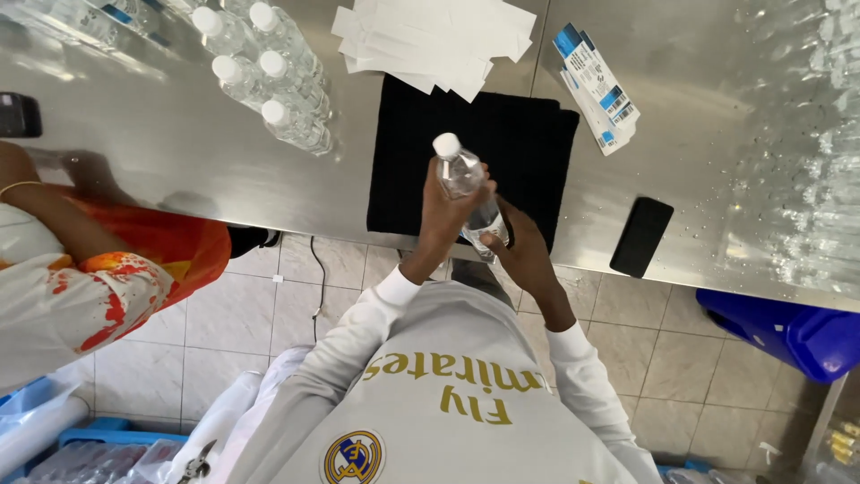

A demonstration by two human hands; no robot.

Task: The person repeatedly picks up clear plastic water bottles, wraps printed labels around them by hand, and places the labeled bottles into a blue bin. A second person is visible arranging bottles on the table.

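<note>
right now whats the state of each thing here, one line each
clear bottle: capped, tilted, held over the black mat
left hand: wrapped around the bottle
right hand: at the bottle's base
black mat: flat on the steel counter
bottles at the back: upright, capped, grouped
white strips: loose pile
blue-and-white labels: stacked flat
phone: flat, screen dark
</note>
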